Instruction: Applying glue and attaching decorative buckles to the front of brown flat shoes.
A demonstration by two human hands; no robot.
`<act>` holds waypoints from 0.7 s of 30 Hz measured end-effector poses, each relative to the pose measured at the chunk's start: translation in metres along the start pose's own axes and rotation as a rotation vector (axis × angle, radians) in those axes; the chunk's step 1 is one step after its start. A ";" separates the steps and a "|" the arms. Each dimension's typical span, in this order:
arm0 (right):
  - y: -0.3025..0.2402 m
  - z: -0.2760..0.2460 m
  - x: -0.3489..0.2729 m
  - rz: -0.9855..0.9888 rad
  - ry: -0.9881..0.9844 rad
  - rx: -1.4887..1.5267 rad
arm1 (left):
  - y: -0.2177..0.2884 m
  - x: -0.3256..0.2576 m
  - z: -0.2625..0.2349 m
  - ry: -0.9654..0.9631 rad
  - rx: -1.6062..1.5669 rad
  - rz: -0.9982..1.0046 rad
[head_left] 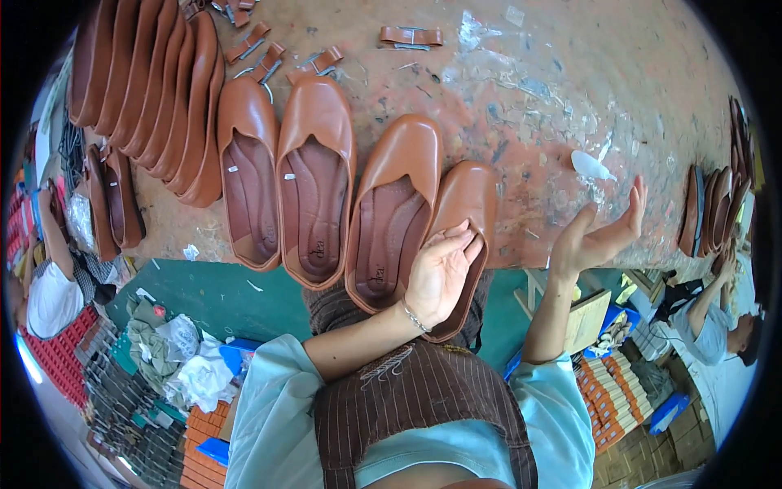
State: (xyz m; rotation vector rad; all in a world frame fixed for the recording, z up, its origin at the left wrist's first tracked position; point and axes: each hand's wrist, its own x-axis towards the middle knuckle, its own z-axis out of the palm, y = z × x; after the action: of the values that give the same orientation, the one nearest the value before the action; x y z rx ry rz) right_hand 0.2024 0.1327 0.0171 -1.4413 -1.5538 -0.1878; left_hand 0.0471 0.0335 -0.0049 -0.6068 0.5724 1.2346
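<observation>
Four brown leather slip-on shoes lie along the near edge of the worktable, toes pointing away from me. My left hand (437, 279) is over the rightmost shoe (467, 194), palm partly turned up and fingers stretched across its opening; it covers part of the insole. Whether the fingers press on the shoe I cannot tell. Left of it sits a second shoe (405, 151), then a third shoe (319, 110) and a fourth shoe (247, 110). My right hand (599, 232) is raised at the table edge, fingers extended and holding nothing, near a small white plastic piece with a pointed tip (592, 165).
Brown bow trims (411, 37) lie on the stained worktable (554, 33). A row of nested shoes (155, 90) fills the far left; more shoes (715, 204) stand at the right edge. Plastic bags (199, 367) lie below on the left. Other people sit at both sides.
</observation>
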 end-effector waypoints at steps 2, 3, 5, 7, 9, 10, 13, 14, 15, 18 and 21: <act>-0.021 0.013 0.020 -0.162 -0.399 0.235 | 0.001 0.001 -0.002 -0.017 0.005 0.004; -0.035 0.035 0.031 -0.216 -0.490 0.245 | 0.001 0.001 -0.004 -0.030 0.008 0.005; -0.043 0.101 0.043 -0.333 -0.572 0.241 | 0.000 0.003 -0.001 -0.036 0.027 0.013; -0.044 0.142 0.056 -0.440 -0.577 0.243 | 0.000 0.003 0.012 0.056 0.020 0.018; -0.038 0.156 0.063 -0.476 -0.601 0.256 | 0.001 0.005 0.014 0.052 0.018 -0.005; -0.033 0.161 0.066 -0.422 -0.662 0.277 | 0.002 0.007 0.012 0.014 0.007 0.003; -0.019 0.131 0.053 -0.100 -0.739 0.287 | 0.000 0.006 0.015 0.006 0.001 0.001; -0.018 0.110 0.049 0.158 -0.731 0.282 | 0.000 0.005 0.019 0.050 0.018 0.009; -0.010 0.089 0.043 0.317 -0.783 0.388 | 0.001 0.004 0.019 0.095 0.034 0.026; -0.013 0.024 0.019 0.762 -0.893 0.728 | 0.003 0.007 0.000 -0.024 -0.001 0.013; -0.022 -0.008 0.002 0.896 -0.917 0.775 | 0.004 0.007 -0.001 -0.114 0.000 0.009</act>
State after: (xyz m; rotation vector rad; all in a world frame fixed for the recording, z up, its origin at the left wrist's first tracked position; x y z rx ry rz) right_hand 0.1889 0.1229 0.0329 -1.4514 -1.1924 1.6040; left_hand 0.0450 0.0390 -0.0109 -0.5301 0.4798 1.2687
